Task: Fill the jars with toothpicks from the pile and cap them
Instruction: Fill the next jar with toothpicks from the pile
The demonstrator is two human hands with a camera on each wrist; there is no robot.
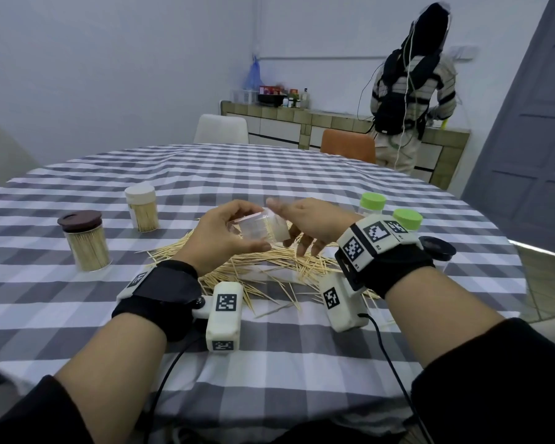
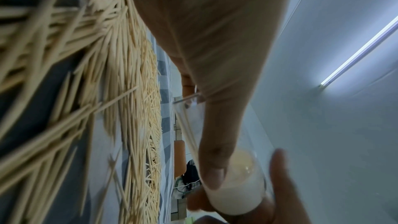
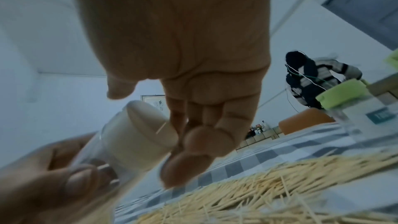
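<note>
**Clear jar held sideways over the toothpick pile**

Grey-and-white checked cloth covers the round table [image 1: 269,174], and across its middle lies a loose pile of pale wooden toothpicks [image 1: 269,264], spread flat on the cloth between the two forearms.

Above that pile, the left hand [image 1: 225,238] grips a clear plastic jar with a cream-white cap [image 1: 263,228], tipped onto its side; the fingers curl over the top of its body and the thumb closes underneath. In the left wrist view a few toothpicks lie inside the jar [image 2: 217,142], and the thumb [image 2: 215,159] presses against its wall beside the cap. The right hand [image 1: 314,225] is at the capped end. Its fingers hang loosely spread with the tips pointing down toward the pile; in the right wrist view the fingertips [image 3: 206,139] sit right against the cap's edge, though whether they truly grip it cannot be told.

To the left on the cloth stand two filled jars, well apart from the pile: a clear jar with a dark brown lid [image 1: 85,240], nearer, and a clear jar with a cream lid [image 1: 141,208], farther back. Two clear jars with lime-green lids [image 1: 374,203] stand to the right, partly behind the right wrist's marker block.

Beyond the table are a white chair [image 1: 221,128], an orange chair [image 1: 348,149], and a person in a striped top [image 1: 410,88] facing a tiled counter [image 1: 302,120].
</note>
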